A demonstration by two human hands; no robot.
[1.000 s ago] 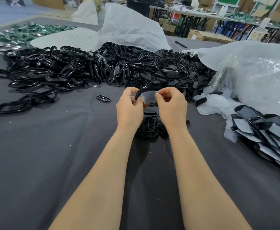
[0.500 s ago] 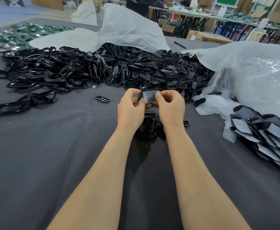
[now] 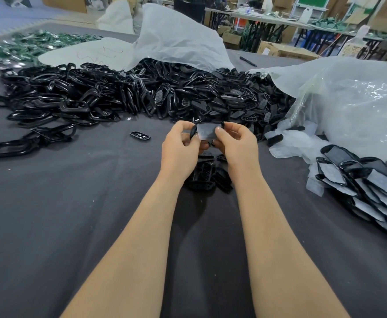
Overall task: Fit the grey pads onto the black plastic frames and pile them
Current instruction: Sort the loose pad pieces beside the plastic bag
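Note:
Both hands hold one black plastic frame (image 3: 200, 125) above the middle of the dark table. A grey pad (image 3: 206, 132) lies flat inside it, facing me. My left hand (image 3: 180, 146) grips the frame's left end. My right hand (image 3: 236, 146) grips the right end, with its thumb on the pad. Below my hands lie a few black frames (image 3: 202, 176) on the cloth. At the right edge rests a pile of padded frames (image 3: 371, 187). A big heap of bare black frames (image 3: 142, 95) spreads across the back.
A clear plastic bag (image 3: 353, 104) bulges at the right, with loose pale pads (image 3: 295, 140) spilling at its mouth. A white sack (image 3: 176, 40) covers the heap's rear. One small black part (image 3: 140, 135) lies alone to the left. Green parts (image 3: 29, 45) lie far left.
The pad has gone from tilted between my fingertips to lying flat inside the frame. My hands have spread a little apart along the frame's ends.

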